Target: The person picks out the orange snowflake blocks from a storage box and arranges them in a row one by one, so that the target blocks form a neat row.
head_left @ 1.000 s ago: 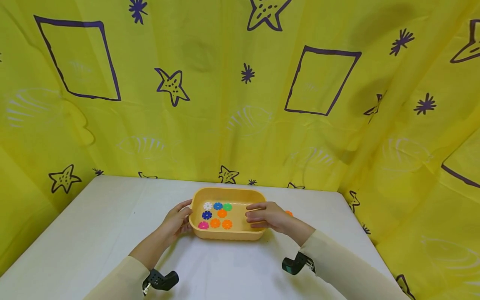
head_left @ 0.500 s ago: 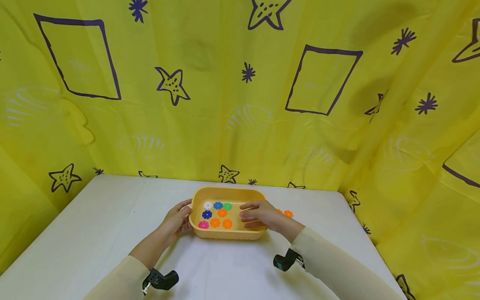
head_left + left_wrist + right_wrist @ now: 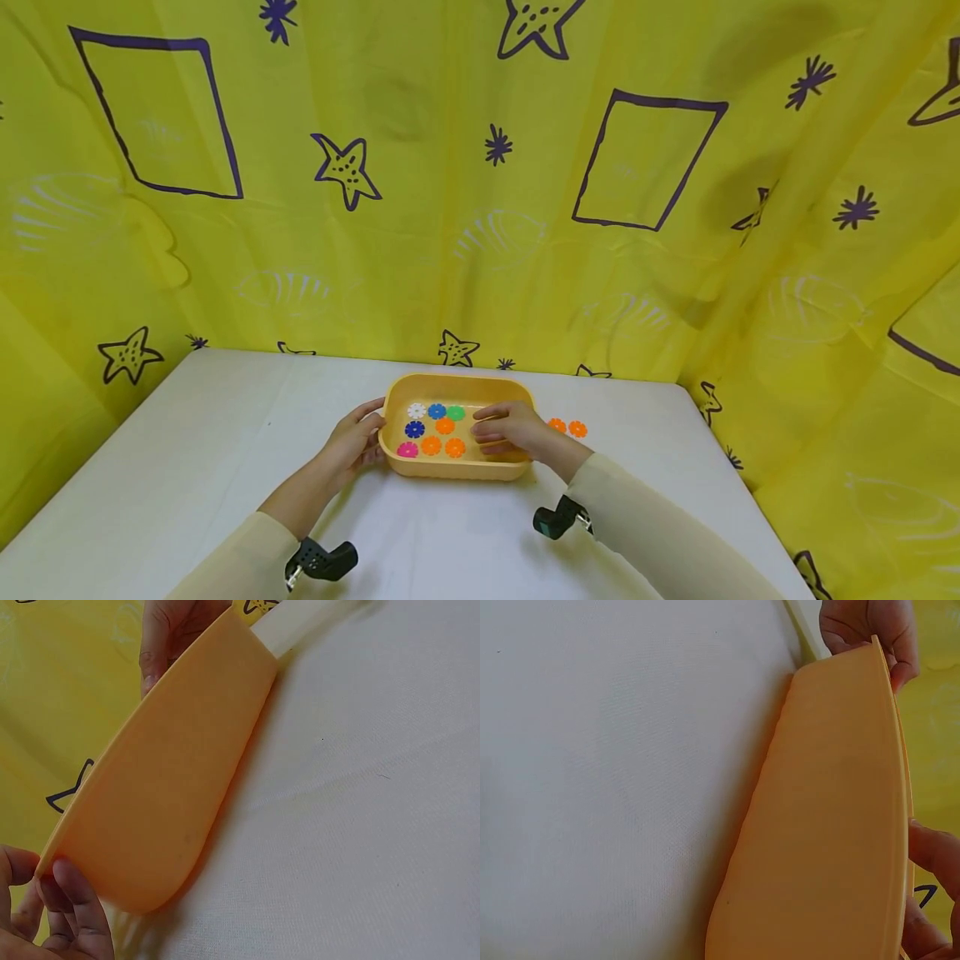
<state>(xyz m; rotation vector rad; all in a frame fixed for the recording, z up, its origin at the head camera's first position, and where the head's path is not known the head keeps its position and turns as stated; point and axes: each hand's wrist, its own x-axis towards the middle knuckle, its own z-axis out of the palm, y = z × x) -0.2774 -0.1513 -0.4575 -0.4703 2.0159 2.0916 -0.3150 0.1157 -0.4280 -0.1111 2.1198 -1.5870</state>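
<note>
Fingers of the left hand (image 3: 358,440) curl round the left end of the tray (image 3: 450,472), thumb on the rim and the rest against the outer wall. The right hand (image 3: 510,431) lies over the tray's right end, fingers bent across the rim and reaching inside; whether they pinch anything there cannot be told.

Only the head view looks into the tray. It shows eight small flower-shaped discs on the floor: white (image 3: 416,411), blue (image 3: 437,411), green (image 3: 455,412), dark blue (image 3: 414,429), pink (image 3: 407,450) and three orange ones (image 3: 444,437). Two more orange discs (image 3: 567,427) lie on the table just right of the tray, past the right hand. The wrist views show none of these. The left wrist view gives the tray's bare outer wall (image 3: 172,787), with the left fingertips (image 3: 71,896) on its near end and the right hand (image 3: 169,634) at the far end. The right wrist view gives the same wall from the other end (image 3: 832,817), with the left hand (image 3: 866,630) far off and the right fingers (image 3: 934,859) at the rim.

The tray sits on a white cloth-covered table (image 3: 187,450), near its far edge. Yellow curtain (image 3: 450,208) printed with dark stars and rectangles hangs close behind and to both sides.
</note>
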